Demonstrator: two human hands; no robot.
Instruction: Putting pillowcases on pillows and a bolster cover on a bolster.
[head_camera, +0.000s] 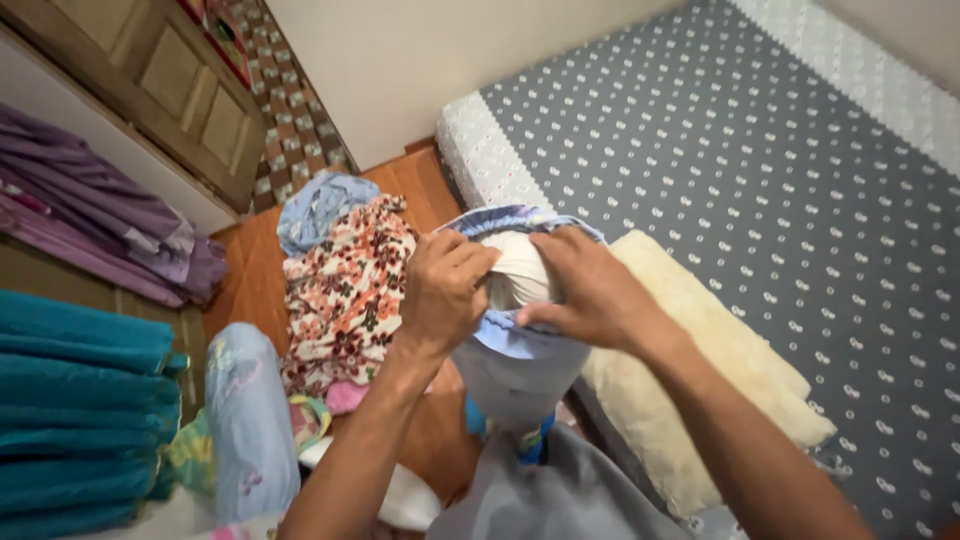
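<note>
Pale blue ruffled fabric cover (505, 340) is clenched by the left hand (443, 290) at nine o'clock and the right hand (590, 290) at three o'clock, around a white pillow (515, 272).

Lighting even, soft, moderately bright; source not visible. Faint shadows only. No glare. Slight motion softness throughout; wide-angle stretching toward 3 and 9 o'clock edges.
</note>
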